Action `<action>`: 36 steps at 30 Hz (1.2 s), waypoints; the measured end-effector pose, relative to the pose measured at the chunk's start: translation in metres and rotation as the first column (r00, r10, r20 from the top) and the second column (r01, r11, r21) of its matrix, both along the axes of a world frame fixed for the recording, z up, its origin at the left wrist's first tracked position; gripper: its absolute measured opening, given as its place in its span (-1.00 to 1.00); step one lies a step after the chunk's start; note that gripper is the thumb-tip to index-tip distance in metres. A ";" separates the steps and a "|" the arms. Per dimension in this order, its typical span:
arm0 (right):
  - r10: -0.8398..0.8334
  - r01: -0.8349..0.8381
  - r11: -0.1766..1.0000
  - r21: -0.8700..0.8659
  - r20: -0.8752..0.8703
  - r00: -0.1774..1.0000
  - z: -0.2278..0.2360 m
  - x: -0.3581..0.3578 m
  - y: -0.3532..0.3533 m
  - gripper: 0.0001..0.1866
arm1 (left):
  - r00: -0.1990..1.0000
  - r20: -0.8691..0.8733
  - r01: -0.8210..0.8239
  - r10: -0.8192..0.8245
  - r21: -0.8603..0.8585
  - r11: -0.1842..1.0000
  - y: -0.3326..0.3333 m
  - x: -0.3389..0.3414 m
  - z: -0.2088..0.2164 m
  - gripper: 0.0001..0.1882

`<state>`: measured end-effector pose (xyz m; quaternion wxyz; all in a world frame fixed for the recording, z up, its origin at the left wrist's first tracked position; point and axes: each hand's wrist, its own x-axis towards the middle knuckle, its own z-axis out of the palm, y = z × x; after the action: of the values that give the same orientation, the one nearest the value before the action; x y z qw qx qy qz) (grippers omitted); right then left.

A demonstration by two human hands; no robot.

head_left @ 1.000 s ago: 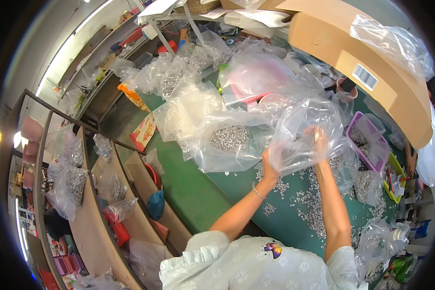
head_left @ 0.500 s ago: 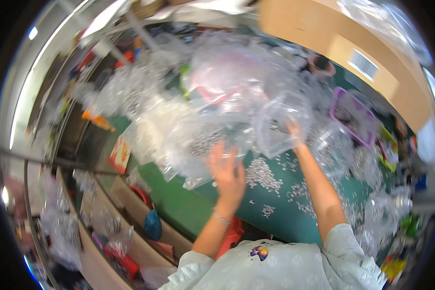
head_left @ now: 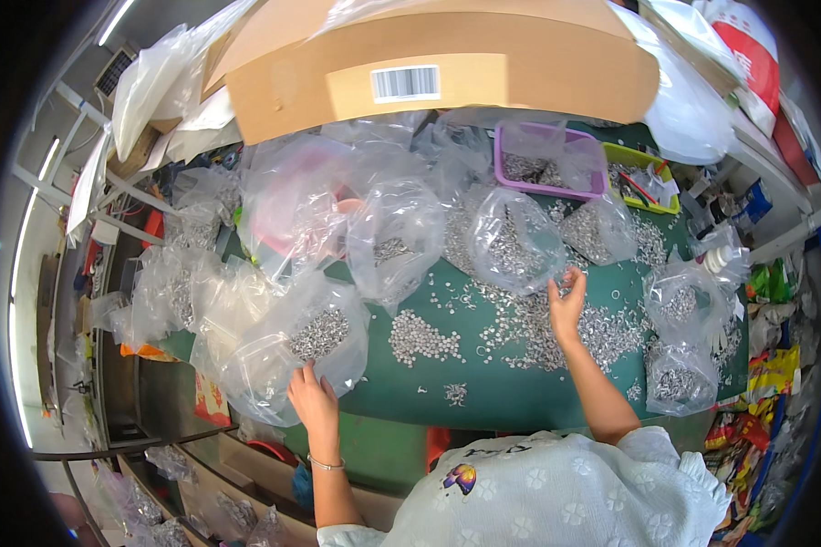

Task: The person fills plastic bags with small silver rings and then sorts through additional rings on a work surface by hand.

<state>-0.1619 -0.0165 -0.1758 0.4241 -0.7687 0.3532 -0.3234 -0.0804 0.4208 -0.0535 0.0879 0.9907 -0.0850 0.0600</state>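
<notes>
At the near edge of a clear plastic bag is my left hand, its fingers stretched out and slightly apart at the film. Small silvery metal parts lie in that bag. My right hand is raised over loose metal parts spread on the green tabletop. Its thumb and forefinger are bent with a gap between them, and I see nothing held. Just left of it stands an open clear bag of metal parts. A pile of small rounded pieces lies between my hands.
A big cardboard box juts out above the far side. Below it are a purple basket and a yellow-green tray. More filled bags stand at the right. Wooden-sided bins with bags are at the lower left.
My view has swung toward the right and steadied. My right hand has come away from a clear bag at the back and nearer me. My left hand stays by its bag.
</notes>
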 end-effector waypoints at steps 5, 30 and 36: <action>0.043 -0.025 0.992 0.127 -0.144 0.989 -0.034 -0.026 -0.059 -0.16 | 0.950 0.312 0.091 0.015 -0.321 0.943 -0.086 -0.029 0.018 -0.53; -0.108 -0.027 0.951 0.308 0.413 0.904 -0.011 0.023 -0.174 -0.82 | 0.726 -0.198 0.147 -0.659 -0.891 0.429 -0.387 -0.090 -0.058 -0.41; -0.305 -0.209 0.775 0.597 0.643 0.703 -0.014 0.043 -0.193 -0.81 | 0.782 -0.220 0.110 -0.584 -0.872 0.477 -0.499 -0.012 -0.080 -0.33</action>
<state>-0.1185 -0.2099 -0.1899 0.7486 -0.3850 0.2701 -0.4674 -0.0927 -0.0779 -0.1339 0.5677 0.7697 -0.2289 -0.1814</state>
